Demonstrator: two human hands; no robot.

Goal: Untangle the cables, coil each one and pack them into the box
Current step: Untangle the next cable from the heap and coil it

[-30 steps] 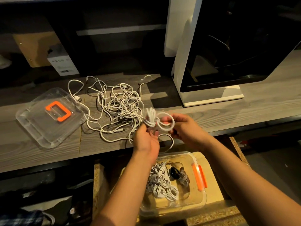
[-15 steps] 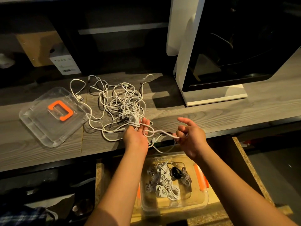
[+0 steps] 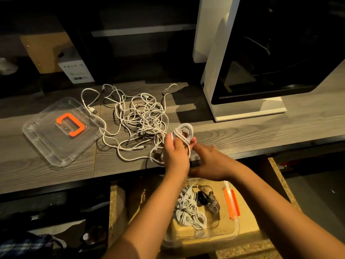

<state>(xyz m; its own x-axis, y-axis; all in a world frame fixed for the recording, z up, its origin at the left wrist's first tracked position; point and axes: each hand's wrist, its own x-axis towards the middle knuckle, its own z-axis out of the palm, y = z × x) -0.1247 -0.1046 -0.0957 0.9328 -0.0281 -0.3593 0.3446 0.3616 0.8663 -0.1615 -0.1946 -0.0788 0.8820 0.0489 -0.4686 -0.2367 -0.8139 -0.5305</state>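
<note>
The left hand (image 3: 175, 156) grips with curled fingers a white cable coil (image 3: 183, 132) over the worktop (image 3: 242, 135), while the right hand (image 3: 212, 162) just beside it is blurred, so whether its fingers grip anything cannot be told.

The person is working with both arms bare, uncovered from the bottom edge of the view right up to the fingertips. The left forearm (image 3: 149, 212) and the right forearm (image 3: 270, 199) are looking long and slim, broadening toward the camera under the wide lens. The left grip (image 3: 175, 156) and the right grip (image 3: 211, 161) are showing bare as well. The fingers (image 3: 212, 147) of the right grip are coming out blurred. Warm, dim light is falling along both arms. A blue checked cloth (image 3: 22, 243) is showing in the lower left corner; whether it is being worn cannot be told.
</note>
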